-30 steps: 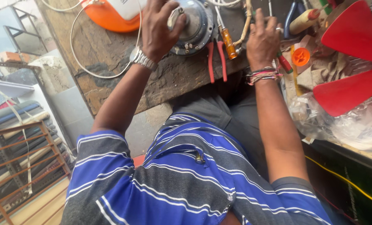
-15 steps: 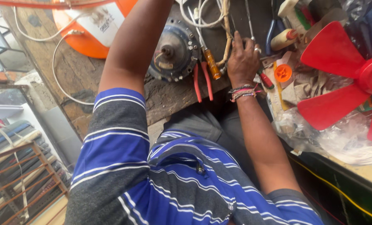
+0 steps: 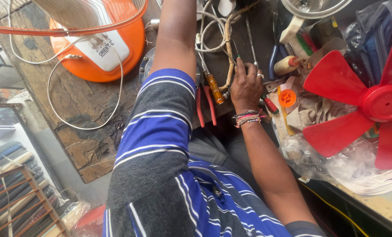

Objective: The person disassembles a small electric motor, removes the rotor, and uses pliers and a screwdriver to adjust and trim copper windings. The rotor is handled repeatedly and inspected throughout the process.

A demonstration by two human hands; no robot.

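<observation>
Right now your right hand rests palm down on the wooden workbench, fingers spread over a cluster of thin metal probes and a green-tipped screwdriver. It touches them, but whether any finger has actually closed on one I cannot tell. Your left arm reaches forward past the top of the picture, so your left hand is out of sight and its grip cannot be judged.

Just left of your right hand lies an amber-handled screwdriver, and beside it red-handled pliers, both flat on the bench. These tools look stiff and light; the smooth plastic handles may be a little slippery, so take the screwdriver by the amber handle, not the thin shaft. The probes are slender and could roll or bend, so pinch one near its middle.

White cable loops just beyond your fingers, soft and likely to snag. An orange fan base sits well off to the left, and a red fan blade lies to your right on crinkled plastic bags.
</observation>
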